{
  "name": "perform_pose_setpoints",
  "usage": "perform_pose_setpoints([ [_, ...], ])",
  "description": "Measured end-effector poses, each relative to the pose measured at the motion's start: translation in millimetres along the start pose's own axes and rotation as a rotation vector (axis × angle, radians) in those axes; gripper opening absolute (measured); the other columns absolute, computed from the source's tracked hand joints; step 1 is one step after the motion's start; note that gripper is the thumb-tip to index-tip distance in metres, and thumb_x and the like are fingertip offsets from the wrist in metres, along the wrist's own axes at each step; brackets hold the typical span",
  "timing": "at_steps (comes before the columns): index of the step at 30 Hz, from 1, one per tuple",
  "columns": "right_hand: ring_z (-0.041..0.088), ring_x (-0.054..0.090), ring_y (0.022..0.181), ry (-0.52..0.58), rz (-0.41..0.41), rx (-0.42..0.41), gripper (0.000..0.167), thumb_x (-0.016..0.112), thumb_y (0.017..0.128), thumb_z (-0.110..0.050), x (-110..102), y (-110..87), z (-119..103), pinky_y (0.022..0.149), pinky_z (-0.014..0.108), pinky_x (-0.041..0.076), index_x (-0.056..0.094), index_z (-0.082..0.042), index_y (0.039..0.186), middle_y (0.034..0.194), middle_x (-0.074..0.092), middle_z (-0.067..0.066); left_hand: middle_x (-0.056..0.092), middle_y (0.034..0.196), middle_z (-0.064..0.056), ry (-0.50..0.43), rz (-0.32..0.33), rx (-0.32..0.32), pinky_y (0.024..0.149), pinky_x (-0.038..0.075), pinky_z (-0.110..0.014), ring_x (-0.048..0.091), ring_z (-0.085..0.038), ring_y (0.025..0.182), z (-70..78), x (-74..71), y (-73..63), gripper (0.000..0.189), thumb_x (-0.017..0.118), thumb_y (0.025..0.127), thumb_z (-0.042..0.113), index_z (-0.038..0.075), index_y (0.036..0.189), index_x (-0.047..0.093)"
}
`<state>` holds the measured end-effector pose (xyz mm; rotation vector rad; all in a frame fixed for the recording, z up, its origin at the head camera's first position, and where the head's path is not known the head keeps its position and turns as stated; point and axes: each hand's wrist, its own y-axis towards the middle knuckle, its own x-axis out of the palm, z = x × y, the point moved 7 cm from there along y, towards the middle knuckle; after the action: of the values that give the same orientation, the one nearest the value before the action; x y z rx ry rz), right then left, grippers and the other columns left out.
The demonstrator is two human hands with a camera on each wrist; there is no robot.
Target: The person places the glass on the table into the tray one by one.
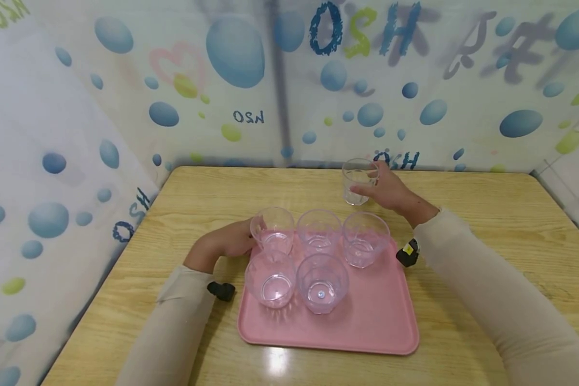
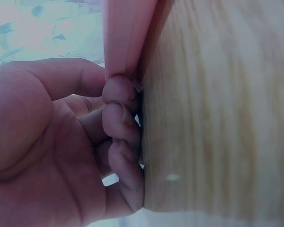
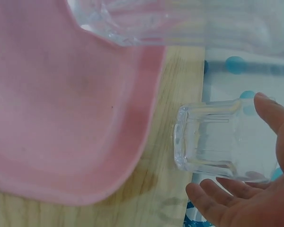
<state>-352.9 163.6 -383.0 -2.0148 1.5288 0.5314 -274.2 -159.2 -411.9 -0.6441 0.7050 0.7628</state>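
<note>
Beyond the tray's back edge, a clear plastic cup (image 1: 355,185) stands upright near the table's far side. My right hand (image 1: 388,187) is around it, thumb at its near side and fingers behind; in the right wrist view the fingers (image 3: 210,201) look spread and fairly straight beside the cup (image 3: 217,139). My left hand (image 1: 234,238) is at the back left of the pink tray (image 1: 366,316). In the left wrist view its thumb and curled fingers (image 2: 120,125) pinch the tray's rim (image 2: 125,42); the fingers lie against the wooden table.
Several clear cups stand upright on the tray: three in the back row, among them a right-hand cup (image 1: 365,241), and two in front, one a front cup (image 1: 322,284). The wooden table (image 1: 487,214) surrounds the tray. A patterned curtain (image 1: 309,96) hangs behind it.
</note>
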Motion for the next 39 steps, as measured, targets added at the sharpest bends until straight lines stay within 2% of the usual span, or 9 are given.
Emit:
perform_pose_setpoints([
  [7, 0.045, 0.032, 0.144, 0.011, 0.007, -0.004, 0.103, 0.069, 0.092, -0.048, 1.9, -5.4, 0.6, 0.112, 0.061, 0.035, 0.002, -0.005, 0.158, 0.158, 0.029, 0.025, 0.040, 0.156, -0.019, 0.001, 0.004, 0.014, 0.118, 0.029, -0.054, 0.039, -0.037, 0.144, 0.2, 0.5, 0.5, 0.056, 0.047, 0.106, 0.025, 0.002, 0.155, 0.032],
  [13, 0.045, 0.032, 0.145, 0.001, 0.013, -0.004, 0.104, 0.069, 0.091, -0.048, 3.3, -12.1, 3.3, 0.112, 0.059, 0.036, 0.002, -0.005, 0.158, 0.158, 0.031, 0.025, 0.042, 0.154, -0.019, 0.005, 0.009, -0.002, 0.118, 0.029, -0.053, 0.040, -0.036, 0.143, -0.6, -1.0, -0.1, 0.054, 0.048, 0.105, 0.024, 0.002, 0.153, 0.035],
  [17, 0.045, 0.032, 0.144, 0.010, 0.023, -0.018, 0.102, 0.070, 0.091, -0.047, 3.2, -16.6, 5.4, 0.112, 0.059, 0.037, 0.005, -0.004, 0.158, 0.157, 0.032, 0.025, 0.042, 0.155, -0.018, 0.001, 0.011, -0.004, 0.118, 0.030, -0.054, 0.039, -0.037, 0.143, -2.0, -0.7, 0.8, 0.056, 0.048, 0.105, 0.026, 0.004, 0.155, 0.033],
  [22, 0.046, 0.033, 0.143, 0.032, 0.049, -0.021, 0.102, 0.072, 0.090, -0.047, 1.3, -22.8, 9.5, 0.112, 0.059, 0.035, 0.008, -0.003, 0.157, 0.155, 0.034, 0.026, 0.047, 0.150, -0.015, -0.001, 0.008, 0.000, 0.116, 0.033, -0.053, 0.045, -0.033, 0.139, -2.3, 1.0, 2.2, 0.054, 0.049, 0.105, 0.029, 0.008, 0.152, 0.036],
  [30, 0.044, 0.035, 0.142, 0.043, 0.114, 0.013, 0.108, 0.073, 0.085, -0.055, -10.1, -37.5, 22.4, 0.111, 0.059, 0.038, 0.010, -0.007, 0.158, 0.154, 0.037, 0.023, 0.050, 0.148, -0.016, -0.008, 0.011, 0.012, 0.115, 0.034, -0.054, 0.048, -0.033, 0.135, 0.2, 0.9, 1.2, 0.052, 0.050, 0.105, 0.028, 0.007, 0.151, 0.038],
  [39, 0.038, 0.040, 0.134, 0.071, 0.200, 0.001, 0.107, 0.070, 0.084, -0.061, -30.4, -67.3, 31.8, 0.099, 0.054, 0.047, 0.011, -0.012, 0.159, 0.154, 0.039, 0.018, 0.047, 0.150, -0.016, -0.024, -0.002, 0.004, 0.116, 0.032, -0.054, 0.045, -0.033, 0.138, -0.6, 2.2, 1.6, 0.054, 0.051, 0.104, 0.028, 0.008, 0.152, 0.037],
])
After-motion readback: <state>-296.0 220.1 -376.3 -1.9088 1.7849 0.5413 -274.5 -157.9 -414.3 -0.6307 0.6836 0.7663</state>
